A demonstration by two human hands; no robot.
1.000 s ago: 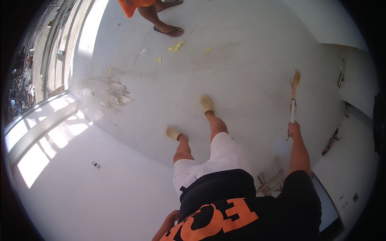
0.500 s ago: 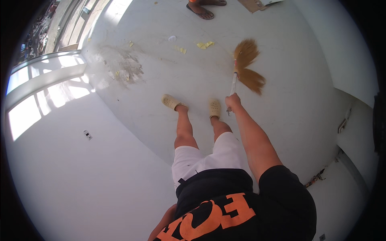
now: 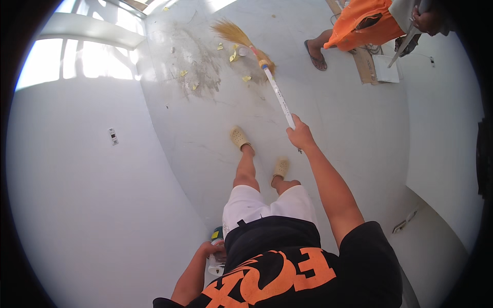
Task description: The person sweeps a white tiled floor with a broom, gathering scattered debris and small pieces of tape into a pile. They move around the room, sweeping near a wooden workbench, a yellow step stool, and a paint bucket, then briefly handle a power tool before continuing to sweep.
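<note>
- The right hand (image 3: 302,135) grasped a white-handled, straw-bristled broom (image 3: 264,65), its bristles beside crumpled yellow scraps (image 3: 233,56).
- Whether the left hand (image 3: 214,250) grasped anything was unclear.
- Sweeping seemed underway; the next stroke called for low bristles.

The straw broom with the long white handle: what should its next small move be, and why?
Perhaps a short sweep leftward: the right hand grips the white-handled straw broom, and its fanned bristles spread close to crumpled yellow scraps and a grey-brown dirt smear on the pale floor. Whether the bristles touch it is hard to tell.
</note>
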